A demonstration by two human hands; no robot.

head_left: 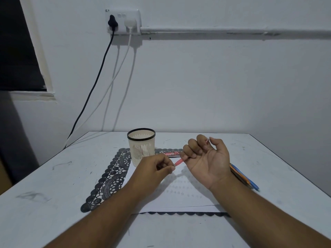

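Pink pen (179, 161) pinched between left fingers (172, 168), right fingers (187, 155).

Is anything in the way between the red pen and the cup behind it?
Nothing visible. The left hand and right hand hold the red pen over the paper; the cup stands just behind the left hand, its mouth uncovered.
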